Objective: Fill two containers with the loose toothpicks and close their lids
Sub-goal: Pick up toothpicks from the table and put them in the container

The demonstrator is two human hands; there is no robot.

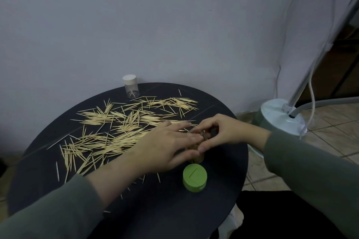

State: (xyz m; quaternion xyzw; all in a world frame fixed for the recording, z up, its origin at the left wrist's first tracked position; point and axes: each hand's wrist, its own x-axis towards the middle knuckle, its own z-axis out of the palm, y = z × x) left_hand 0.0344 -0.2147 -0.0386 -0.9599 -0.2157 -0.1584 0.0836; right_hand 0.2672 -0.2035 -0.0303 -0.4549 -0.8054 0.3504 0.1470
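Gripping what seems a container (196,153), right hand (223,132) nears table (223,196) edge.

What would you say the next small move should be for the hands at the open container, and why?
Probably keep settling the bundle of toothpicks into the open container before reaching for the green lid. The right hand curls round the container's mouth, the left hand lies over it with straight fingers, the lid sits off beside it, and many loose toothpicks remain on the table.

container (198,158) mostly hidden by hands
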